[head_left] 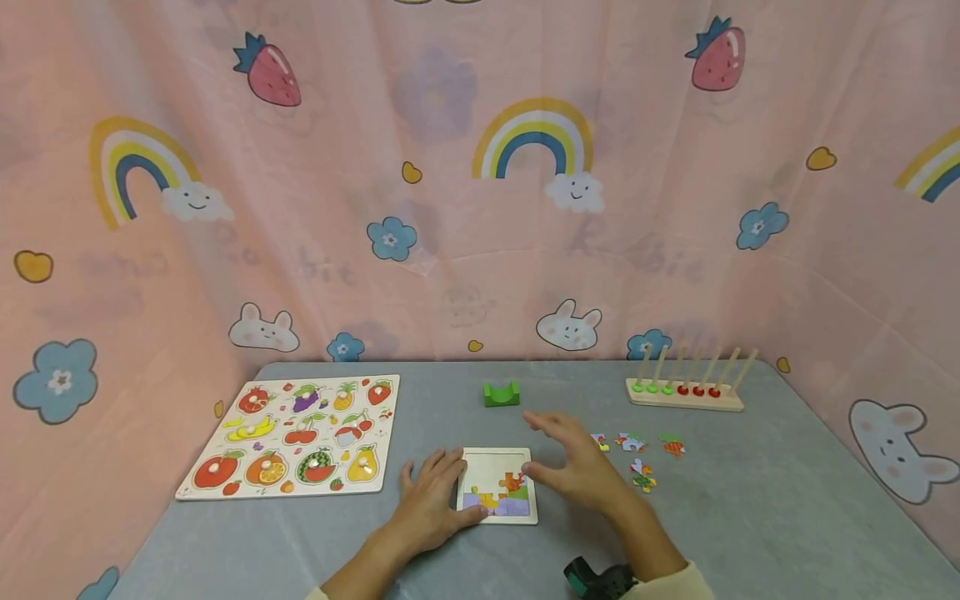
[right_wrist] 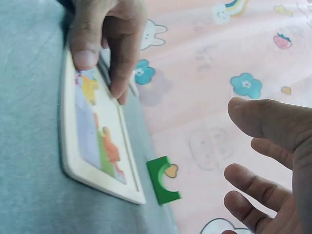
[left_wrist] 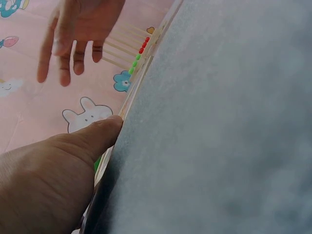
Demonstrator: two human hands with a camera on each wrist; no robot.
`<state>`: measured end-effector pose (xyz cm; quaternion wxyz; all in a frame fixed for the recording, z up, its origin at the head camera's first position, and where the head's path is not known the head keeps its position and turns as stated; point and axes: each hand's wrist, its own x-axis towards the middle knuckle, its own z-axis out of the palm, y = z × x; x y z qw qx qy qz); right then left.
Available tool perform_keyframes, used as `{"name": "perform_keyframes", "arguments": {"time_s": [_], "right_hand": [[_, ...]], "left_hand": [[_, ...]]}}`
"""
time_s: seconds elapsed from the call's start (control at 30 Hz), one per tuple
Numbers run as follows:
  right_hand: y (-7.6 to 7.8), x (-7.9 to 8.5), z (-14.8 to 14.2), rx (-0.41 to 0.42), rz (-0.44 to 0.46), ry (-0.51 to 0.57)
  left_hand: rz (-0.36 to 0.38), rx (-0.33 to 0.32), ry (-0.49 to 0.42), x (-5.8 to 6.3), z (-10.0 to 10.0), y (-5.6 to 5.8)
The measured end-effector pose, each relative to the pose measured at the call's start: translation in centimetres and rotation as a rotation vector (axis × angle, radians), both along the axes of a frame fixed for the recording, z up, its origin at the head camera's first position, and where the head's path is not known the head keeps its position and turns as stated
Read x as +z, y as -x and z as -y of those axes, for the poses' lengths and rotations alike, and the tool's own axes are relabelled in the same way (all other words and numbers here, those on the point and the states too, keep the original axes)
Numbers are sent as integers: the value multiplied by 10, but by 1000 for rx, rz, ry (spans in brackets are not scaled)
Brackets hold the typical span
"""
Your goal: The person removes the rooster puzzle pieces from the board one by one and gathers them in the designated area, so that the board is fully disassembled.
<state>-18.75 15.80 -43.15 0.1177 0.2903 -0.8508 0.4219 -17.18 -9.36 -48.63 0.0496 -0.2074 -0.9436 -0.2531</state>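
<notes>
A small wooden jigsaw puzzle tray (head_left: 497, 454) lies in front of me, partly filled with purple, yellow, green and orange pieces along its front and right. My left hand (head_left: 429, 504) holds the tray at its left side, thumb over the front edge and fingers at the left rim. That thumb also shows on the tray edge in the left wrist view. Above the tray's right side, my right hand (head_left: 581, 462) hovers with fingers spread and nothing between them. Several loose puzzle pieces (head_left: 642, 477) lie on the table to its right.
A fruit puzzle board (head_left: 288, 437) lies at the left. Behind the tray stands a green arched block (head_left: 501, 395). At the back right is a peg stand (head_left: 684, 397) with green and red beads. A patterned curtain (head_left: 450, 275) hangs behind the grey table (head_left: 750, 517).
</notes>
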Motion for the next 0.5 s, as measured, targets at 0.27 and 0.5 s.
{"name": "perform_keyframes", "arguments": {"time_s": [0.27, 0.5], "right_hand": [[5, -20, 5, -21, 69, -43], [6, -32, 7, -21, 131, -80]], "left_hand": [[-6, -1, 11, -1, 0, 1], [-12, 0, 12, -1, 0, 1]]}}
